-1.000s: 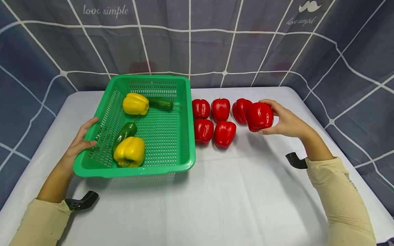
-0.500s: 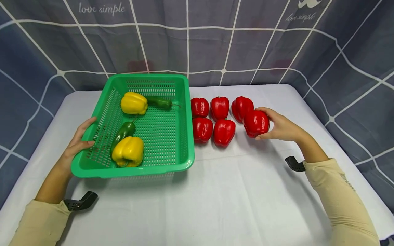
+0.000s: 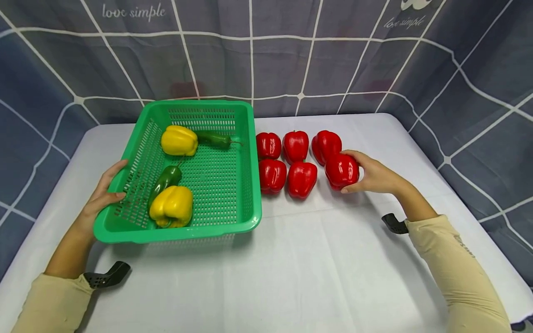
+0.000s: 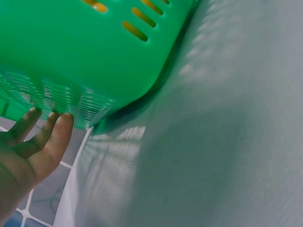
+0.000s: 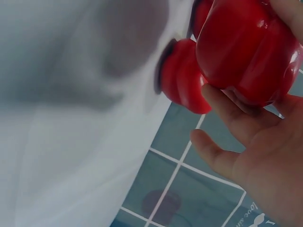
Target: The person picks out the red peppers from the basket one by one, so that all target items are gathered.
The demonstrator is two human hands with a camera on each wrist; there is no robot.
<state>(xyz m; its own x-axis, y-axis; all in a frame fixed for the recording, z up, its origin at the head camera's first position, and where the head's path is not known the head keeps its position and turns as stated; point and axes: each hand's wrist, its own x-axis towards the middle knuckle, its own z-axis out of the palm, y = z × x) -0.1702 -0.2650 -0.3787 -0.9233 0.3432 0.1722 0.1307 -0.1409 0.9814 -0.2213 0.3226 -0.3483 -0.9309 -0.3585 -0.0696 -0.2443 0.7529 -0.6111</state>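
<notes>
My right hand [image 3: 372,175] holds a glossy red bell pepper [image 3: 341,171] between thumb and fingers. In the right wrist view the held pepper [image 5: 248,52] hangs over the white cloth, and two of the fingers stretch out below it. Just behind it stands another red bell pepper [image 3: 326,146], overlapped by it in the head view. My left hand [image 3: 97,199] grips the left rim of a green plastic basket [image 3: 175,235], thumb over the edge. The left wrist view has its other fingers [image 4: 59,137] at the basket's outer wall.
Inside the basket lie two yellow bell peppers, one at the back [image 3: 179,140] and one in front [image 3: 172,206], with two green chili peppers [image 3: 165,181]. Several red bell peppers [image 3: 302,179] sit beside its right wall. A grey checked curtain [image 3: 225,60] borders the table.
My right hand has lowered the red bell pepper and brought it slightly left, close to the back pepper. The left hand keeps its place on the basket; the head view shifts a little.
</notes>
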